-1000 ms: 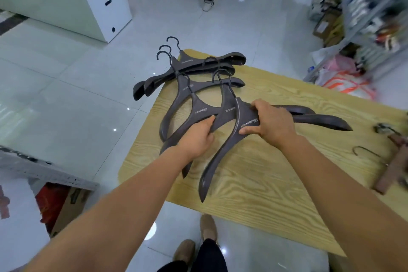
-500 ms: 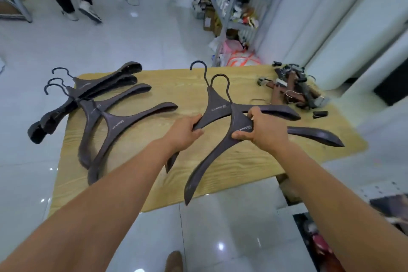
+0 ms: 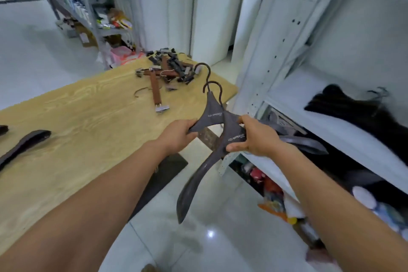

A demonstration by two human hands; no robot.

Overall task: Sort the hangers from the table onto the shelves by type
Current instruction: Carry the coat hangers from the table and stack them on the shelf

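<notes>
Two dark wide-shouldered hangers hang in the air off the table's right end, next to the white shelf unit point(image 3: 260, 86). My left hand point(image 3: 178, 137) grips one arm of the rear hanger point(image 3: 213, 115). My right hand point(image 3: 256, 137) grips the neck of the front hanger point(image 3: 198, 174), whose long arm points down toward the floor. A pile of dark hangers point(image 3: 344, 106) lies on the shelf board to the right. Brown clip hangers point(image 3: 167, 70) are heaped at the far end of the wooden table point(image 3: 88, 121).
More dark hanger arms point(image 3: 24, 143) lie at the table's left edge. A loose metal hook point(image 3: 141, 91) sits near the clip hangers. A grey stocked rack point(image 3: 92, 13) stands behind the table. Mixed goods point(image 3: 271, 192) fill the lower shelf; the glossy tiled floor point(image 3: 209, 234) is below.
I have turned right and carried both dark hangers off the table toward the white shelf unit. Both hands keep their hold. The other dark hangers stay behind at the left.
</notes>
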